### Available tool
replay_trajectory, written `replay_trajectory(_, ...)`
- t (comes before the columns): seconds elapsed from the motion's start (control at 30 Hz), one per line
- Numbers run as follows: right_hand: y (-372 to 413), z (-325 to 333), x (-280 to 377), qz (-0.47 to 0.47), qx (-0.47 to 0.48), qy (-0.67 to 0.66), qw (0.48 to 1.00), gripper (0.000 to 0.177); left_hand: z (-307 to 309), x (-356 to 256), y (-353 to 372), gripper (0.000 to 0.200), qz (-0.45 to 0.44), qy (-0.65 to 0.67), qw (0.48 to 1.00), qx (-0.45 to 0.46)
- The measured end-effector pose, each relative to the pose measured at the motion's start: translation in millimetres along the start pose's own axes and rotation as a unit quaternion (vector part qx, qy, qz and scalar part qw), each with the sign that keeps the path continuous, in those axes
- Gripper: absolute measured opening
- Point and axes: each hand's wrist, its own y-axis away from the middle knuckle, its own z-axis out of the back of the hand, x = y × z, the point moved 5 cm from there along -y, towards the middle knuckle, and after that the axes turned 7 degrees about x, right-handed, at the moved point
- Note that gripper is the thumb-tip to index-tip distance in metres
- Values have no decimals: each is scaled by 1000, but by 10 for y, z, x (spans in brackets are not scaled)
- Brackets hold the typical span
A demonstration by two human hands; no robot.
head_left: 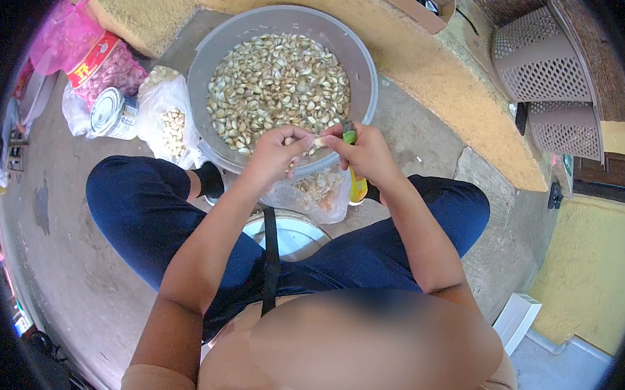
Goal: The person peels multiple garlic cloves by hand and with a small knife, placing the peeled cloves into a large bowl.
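My left hand is closed in a pinch on a pale garlic clove, with more cloves showing under its curled fingers. My right hand meets it at the clove, its fingers wrapped round a small green-handled tool that has a dark part at the top. The tool's working end is too small to make out. Both hands are over the near rim of a large grey tub, which holds a wide layer of garlic cloves.
Below the tub lies a plastic bag of papery skins, beside a yellow object. At left are a bag of cloves, a tin can and a pink mesh sack. A round white lid or basin sits between my legs.
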Motion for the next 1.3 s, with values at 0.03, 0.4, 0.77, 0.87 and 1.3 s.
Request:
replay_trajectory(0.03, -1, 4, -11, -2, 10, -16, 1000, 18, -7, -38, 8, 15, -5, -3, 1000, 15)
replay_trajectory(0.4, -42, -50, -118, 26, 107, -231, 967, 17, -103, 30, 34, 13, 17, 47, 995, 87)
replay_trajectory(0.77, -23, -50, -100, 1, 2, -71, 997, 27, -59, 28, 21, 14, -14, -67, 998, -14)
replay_trajectory(0.87, -21, -67, -88, 11, 6, -31, 999, 28, -75, -9, 47, 13, -6, -98, 995, -11)
replay_trajectory(1.3, -24, -24, -100, -24, 96, -250, 963, 32, -75, -55, 80, 15, -4, 127, 989, 81)
